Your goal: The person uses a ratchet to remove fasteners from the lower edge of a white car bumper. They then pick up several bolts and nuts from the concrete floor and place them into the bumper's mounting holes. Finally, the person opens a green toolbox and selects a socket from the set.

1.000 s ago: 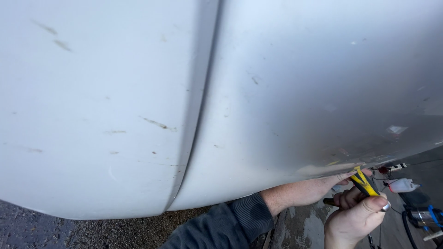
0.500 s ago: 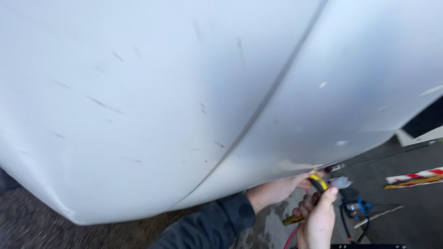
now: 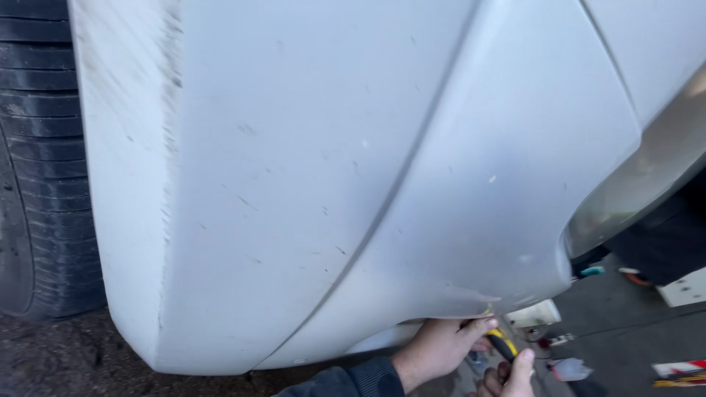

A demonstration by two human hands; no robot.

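A white car bumper (image 3: 309,184), scuffed and scratched, fills most of the view. My left hand (image 3: 440,345) comes out of a dark sleeve and curls around the bumper's lower edge near its right corner. Just to its right, my right hand (image 3: 511,376) grips the yellow and black handle of a hand tool (image 3: 502,343). The tool points up under the bumper edge, and its tip is hidden behind the panel and my fingers.
A black tyre (image 3: 37,184) stands at the far left on dark gravel ground (image 3: 59,360). Small white plastic parts (image 3: 570,367) and cables lie on the grey floor below the corner. A red and white striped object (image 3: 676,367) and a white box (image 3: 684,287) sit at the right.
The view has pulled back and swung, so the tyre and the bumper's left edge now show. Both hands stay under the bumper's lower right corner, the right still on the tool.
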